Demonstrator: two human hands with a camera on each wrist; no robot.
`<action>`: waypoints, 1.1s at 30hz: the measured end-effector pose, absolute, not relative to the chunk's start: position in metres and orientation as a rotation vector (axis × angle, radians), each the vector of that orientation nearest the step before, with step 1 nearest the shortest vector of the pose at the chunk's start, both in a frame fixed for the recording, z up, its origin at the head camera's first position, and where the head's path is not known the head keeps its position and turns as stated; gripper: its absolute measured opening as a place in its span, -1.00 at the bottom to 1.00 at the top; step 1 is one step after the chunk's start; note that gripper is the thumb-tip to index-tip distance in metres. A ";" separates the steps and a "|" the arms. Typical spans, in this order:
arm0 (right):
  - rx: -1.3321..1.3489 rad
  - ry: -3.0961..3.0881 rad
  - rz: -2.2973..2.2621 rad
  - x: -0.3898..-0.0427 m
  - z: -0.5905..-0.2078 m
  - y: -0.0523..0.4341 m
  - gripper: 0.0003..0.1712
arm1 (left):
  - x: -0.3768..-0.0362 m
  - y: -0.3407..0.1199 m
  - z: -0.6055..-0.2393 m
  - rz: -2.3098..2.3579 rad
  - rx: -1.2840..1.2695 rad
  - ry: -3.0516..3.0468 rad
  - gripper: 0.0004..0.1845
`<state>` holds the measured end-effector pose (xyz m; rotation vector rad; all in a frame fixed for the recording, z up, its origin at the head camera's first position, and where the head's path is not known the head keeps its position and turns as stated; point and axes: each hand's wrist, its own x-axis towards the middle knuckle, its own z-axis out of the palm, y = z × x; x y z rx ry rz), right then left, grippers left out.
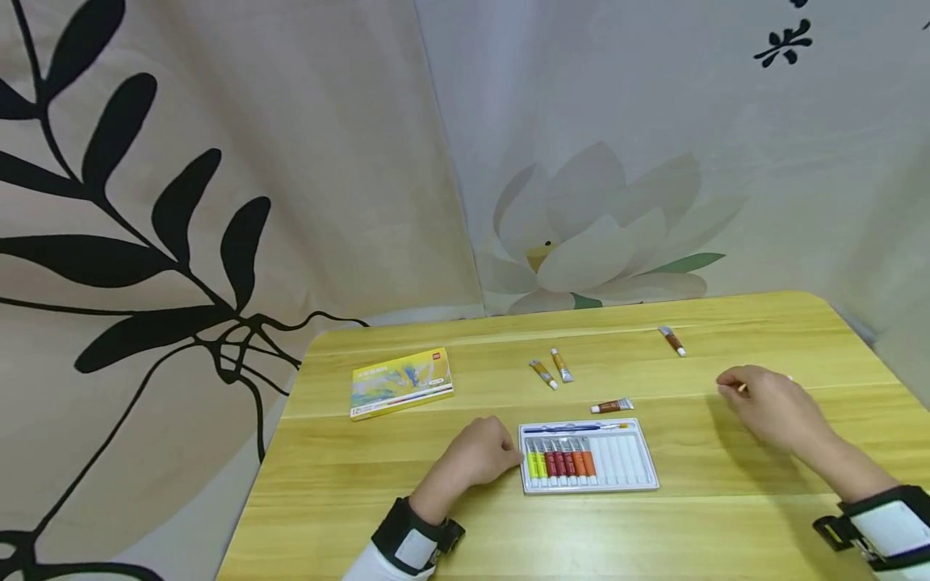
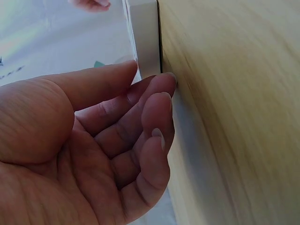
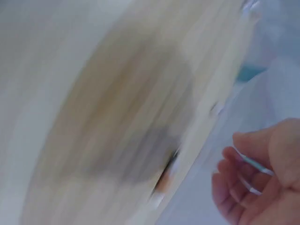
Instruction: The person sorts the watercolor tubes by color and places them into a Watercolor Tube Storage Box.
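White plastic paint tray (image 1: 639,464) lies flat on the wooden table (image 1: 349,492), its left edge touching the fingertips of the left hand (image 1: 475,456); the left wrist view shows those fingers (image 2: 159,101) loosely curled against the tray's thin white wall (image 2: 145,37), thumb lying along it, steadying rather than clamping it. Seven tubes sit side by side in the slots nearest that hand, yellow-green through reds to orange (image 1: 559,461); the slots further toward the right hand stand vacant, and a slim brush (image 1: 581,428) lies across the far channel. The tray looks light, thin-walled and a bit flexible, likely to skate on the smooth wood, so holding its rim or short end seems the safe grip. The right hand (image 1: 770,407) hovers well right of the tray, fingers curled on a small tube (image 1: 742,388) of which only a tip shows; the right wrist view is too blurred to confirm more. The loose tubes look small, soft-bodied and dentable, best pinched at mid-body or near the cap. One brown tube (image 1: 612,406) lies just beyond the tray, two more (image 1: 552,371) further out between the hands, another (image 1: 672,340) beyond the right hand. A yellow box (image 1: 401,382) lies beyond the left hand.
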<state>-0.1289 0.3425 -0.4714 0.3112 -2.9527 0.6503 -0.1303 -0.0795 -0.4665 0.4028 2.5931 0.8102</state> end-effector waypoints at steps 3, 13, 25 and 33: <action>0.390 -2.926 0.391 -0.138 -0.476 0.375 -0.75 | -0.129 -0.079 -0.468 0.797 0.406 2.591 -0.57; 0.525 -2.927 0.070 -0.150 -0.497 0.420 -0.84 | -0.128 -0.078 -0.470 0.780 0.406 2.587 -0.58; 0.343 -3.173 0.523 -0.153 -0.490 0.424 -0.84 | -0.128 -0.077 -0.468 0.763 0.442 2.605 -0.57; 0.208 -3.068 0.807 -0.138 -0.476 0.383 -0.70 | -0.128 -0.077 -0.467 0.760 0.428 2.603 -0.59</action>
